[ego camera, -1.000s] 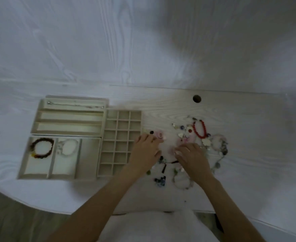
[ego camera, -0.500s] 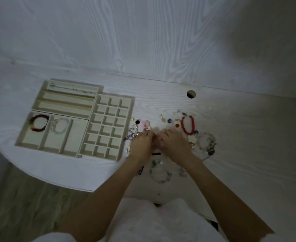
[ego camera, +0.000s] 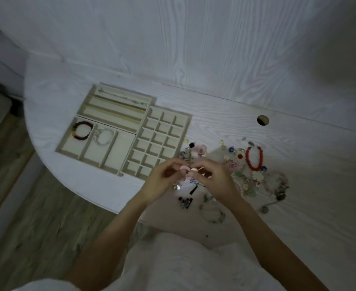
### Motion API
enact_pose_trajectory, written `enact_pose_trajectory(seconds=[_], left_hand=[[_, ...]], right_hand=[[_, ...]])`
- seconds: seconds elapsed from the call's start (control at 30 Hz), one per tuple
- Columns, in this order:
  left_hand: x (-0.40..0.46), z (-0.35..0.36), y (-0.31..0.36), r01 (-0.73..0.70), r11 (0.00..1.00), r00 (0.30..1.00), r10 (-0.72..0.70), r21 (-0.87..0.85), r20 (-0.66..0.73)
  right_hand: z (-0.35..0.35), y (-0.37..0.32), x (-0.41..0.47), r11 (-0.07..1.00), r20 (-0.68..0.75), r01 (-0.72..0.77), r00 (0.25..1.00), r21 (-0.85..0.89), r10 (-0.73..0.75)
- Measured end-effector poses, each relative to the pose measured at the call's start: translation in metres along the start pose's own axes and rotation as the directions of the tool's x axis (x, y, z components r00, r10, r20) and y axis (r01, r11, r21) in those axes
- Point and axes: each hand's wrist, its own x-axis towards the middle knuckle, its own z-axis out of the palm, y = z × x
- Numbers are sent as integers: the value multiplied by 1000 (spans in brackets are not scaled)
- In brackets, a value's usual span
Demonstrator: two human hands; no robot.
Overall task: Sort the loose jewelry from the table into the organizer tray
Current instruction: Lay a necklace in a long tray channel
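Observation:
A beige organizer tray [ego camera: 121, 131] lies at the left of the white table, with long slots, three wide slots and a grid of small cells [ego camera: 162, 141]. A dark beaded bracelet [ego camera: 82, 130] and a clear bracelet [ego camera: 103, 137] sit in two wide slots. A thin chain [ego camera: 123, 97] lies in the top long slot. My left hand [ego camera: 162, 181] and my right hand [ego camera: 216, 181] meet just above the table, right of the grid's near corner. Together they pinch a small pink piece [ego camera: 184, 169] between their fingertips. Loose jewelry, with a red bead bracelet [ego camera: 254, 158], is scattered to the right.
A round cable hole [ego camera: 263, 120] is in the table near the wall. A pale green bracelet [ego camera: 212, 211] and small black pieces [ego camera: 185, 201] lie close to the near table edge. Wooden floor [ego camera: 25, 217] shows at the left, below the table's curved rim.
Both hands have come together from the table surface and lifted a small pink piece between them. The camera has swung, so the tray now appears further right and tilted.

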Motion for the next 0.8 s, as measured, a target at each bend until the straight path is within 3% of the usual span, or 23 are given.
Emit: enact_pose_trajectory(seconds=[0.1,0.23,0.3,0.4,0.53,0.67,0.8], left_hand=[[-18,-40,-7,-57,997,995,60,51,-75],[-26,-95,-26,-136,893,976,195,430,-96],[-30,-113,-37,-156,839,967,238,521,-95],[-36,-127,-52,-147,850,977,204,505,-58],[-38,-128,-59,-64,912,983,128,406,-132],[-35,-139,-60,-63,889,956,185,454,-229],[-23,-154,-55,-114,805,971,214,582,-106]], right_hand=[[32,-17,11,997,69,-30,997,68,26],[78,-24,26,994,113,-11,993,-110,23],[101,-29,31,984,92,-23,995,-177,39],[128,-37,38,984,33,-72,996,-161,78],[142,-45,46,986,5,-160,987,39,160],[156,-45,51,990,0,-128,992,-62,128],[164,-46,50,968,-20,-96,995,-233,94]])
